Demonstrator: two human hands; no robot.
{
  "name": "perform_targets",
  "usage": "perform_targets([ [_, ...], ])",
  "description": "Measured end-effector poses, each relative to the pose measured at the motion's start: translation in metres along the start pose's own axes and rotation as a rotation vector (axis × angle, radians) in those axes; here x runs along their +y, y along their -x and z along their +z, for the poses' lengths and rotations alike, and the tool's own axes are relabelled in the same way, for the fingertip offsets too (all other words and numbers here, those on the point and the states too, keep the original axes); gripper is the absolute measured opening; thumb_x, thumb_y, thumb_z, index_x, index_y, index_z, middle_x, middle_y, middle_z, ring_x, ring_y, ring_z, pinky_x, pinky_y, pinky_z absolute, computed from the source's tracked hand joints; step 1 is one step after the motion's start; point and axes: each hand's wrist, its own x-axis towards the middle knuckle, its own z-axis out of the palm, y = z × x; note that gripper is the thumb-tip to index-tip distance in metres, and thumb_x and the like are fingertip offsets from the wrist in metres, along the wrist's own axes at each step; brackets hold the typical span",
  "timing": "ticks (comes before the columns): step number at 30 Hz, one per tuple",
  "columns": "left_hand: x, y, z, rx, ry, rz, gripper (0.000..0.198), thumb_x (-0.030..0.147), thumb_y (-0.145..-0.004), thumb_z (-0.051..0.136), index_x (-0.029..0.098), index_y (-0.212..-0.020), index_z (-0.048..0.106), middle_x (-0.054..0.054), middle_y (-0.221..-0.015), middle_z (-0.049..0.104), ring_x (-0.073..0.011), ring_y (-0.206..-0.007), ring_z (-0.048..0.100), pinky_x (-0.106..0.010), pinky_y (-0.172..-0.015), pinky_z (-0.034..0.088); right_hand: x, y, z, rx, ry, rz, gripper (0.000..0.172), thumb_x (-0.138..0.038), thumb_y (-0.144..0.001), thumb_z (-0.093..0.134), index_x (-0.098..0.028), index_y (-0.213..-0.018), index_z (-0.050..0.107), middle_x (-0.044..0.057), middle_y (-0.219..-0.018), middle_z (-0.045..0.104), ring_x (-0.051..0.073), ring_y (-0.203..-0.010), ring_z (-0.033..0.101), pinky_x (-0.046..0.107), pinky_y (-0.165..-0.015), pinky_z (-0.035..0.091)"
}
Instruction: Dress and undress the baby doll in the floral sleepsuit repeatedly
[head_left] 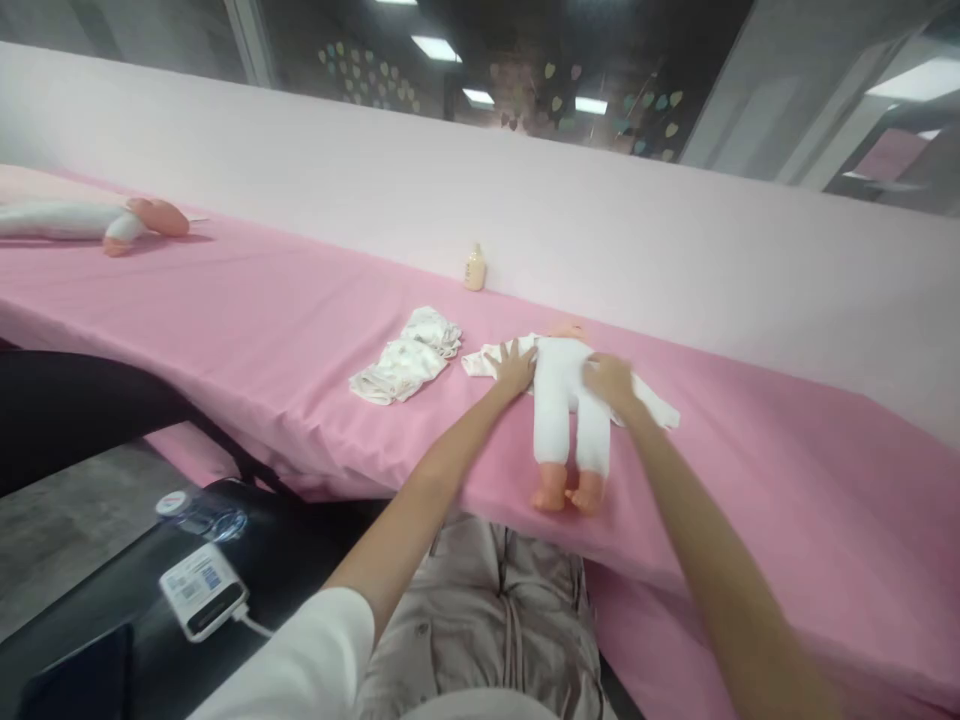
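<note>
A baby doll [553,400] with a white body lies on the pink-covered table in front of me, its bare feet pointing towards me. Under its upper body a small white patterned shirt [656,403] is spread, one sleeve out to each side. My left hand [515,368] rests on the left sleeve with fingers spread, close against the doll's side. At the other side of the doll's body is my right hand [611,382]; its fingers are smeared by motion, and I cannot make out whether they grip anything. The doll's head is mostly hidden from this angle.
Folded white patterned clothing [409,355] lies left of the doll. A small cream bottle [475,270] stands by the wall. Another doll [90,220] is at the far left. A black chair holds a clear bottle [201,515], a white device with a cable [202,590] and a dark flat object [79,680].
</note>
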Motion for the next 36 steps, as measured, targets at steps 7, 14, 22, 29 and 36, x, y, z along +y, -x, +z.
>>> perform_targets([
  [7, -0.035, 0.009, 0.019, 0.089, -0.126, 0.056, 0.050, 0.042, -0.084, 0.041, 0.035, -0.134, 0.038, -0.008, -0.148, 0.024, -0.0360, -0.136, 0.016, -0.069, -0.101, 0.008, -0.070, -0.089, 0.052, -0.104, 0.099, -0.108, 0.032, -0.014, -0.083, 0.048, -0.013, -0.113, 0.058, 0.013, -0.122, 0.056, 0.025, -0.118, 0.046, 0.051, -0.104, 0.024],
  [14, -0.032, 0.013, 0.017, 0.099, -0.151, 0.028, 0.041, 0.042, -0.084, 0.042, 0.031, -0.123, 0.051, -0.009, -0.147, 0.025, -0.0402, -0.135, 0.015, -0.067, -0.103, 0.008, -0.072, -0.112, 0.071, -0.129, 0.203, -0.028, 0.046, -0.020, -0.081, 0.049, -0.009, -0.125, 0.050, 0.020, -0.130, 0.047, 0.033, -0.121, 0.039, 0.054, -0.101, 0.024],
  [22, -0.029, 0.018, 0.010, 0.019, -0.145, -0.003, 0.041, 0.046, -0.084, 0.043, 0.037, -0.124, 0.049, -0.004, -0.151, 0.015, -0.0457, -0.135, 0.008, -0.071, -0.100, 0.008, -0.066, -0.100, 0.068, 0.032, 0.144, 0.022, 0.036, -0.014, -0.084, 0.037, -0.014, -0.116, 0.054, 0.016, -0.126, 0.047, 0.028, -0.118, 0.039, 0.050, -0.098, 0.026],
  [29, -0.029, 0.021, 0.002, 0.038, -0.079, -0.088, 0.040, 0.044, -0.087, 0.037, 0.036, -0.125, 0.047, -0.008, -0.148, 0.019, -0.0457, -0.131, 0.020, -0.069, -0.097, 0.021, -0.044, -0.091, 0.063, 0.200, -0.074, 0.142, 0.035, -0.020, -0.077, 0.049, -0.017, -0.112, 0.055, 0.013, -0.121, 0.048, 0.025, -0.112, 0.040, 0.043, -0.097, 0.023],
  [36, -0.040, 0.018, 0.004, 0.008, -0.122, -0.181, 0.046, 0.047, -0.087, 0.034, 0.031, -0.129, 0.043, -0.012, -0.136, 0.039, -0.0401, -0.131, 0.026, -0.065, -0.104, 0.011, -0.005, -0.095, 0.048, 0.315, -0.382, 0.358, 0.051, -0.015, -0.070, 0.044, -0.021, -0.120, 0.053, 0.010, -0.124, 0.047, 0.024, -0.112, 0.043, 0.041, -0.098, 0.028],
])
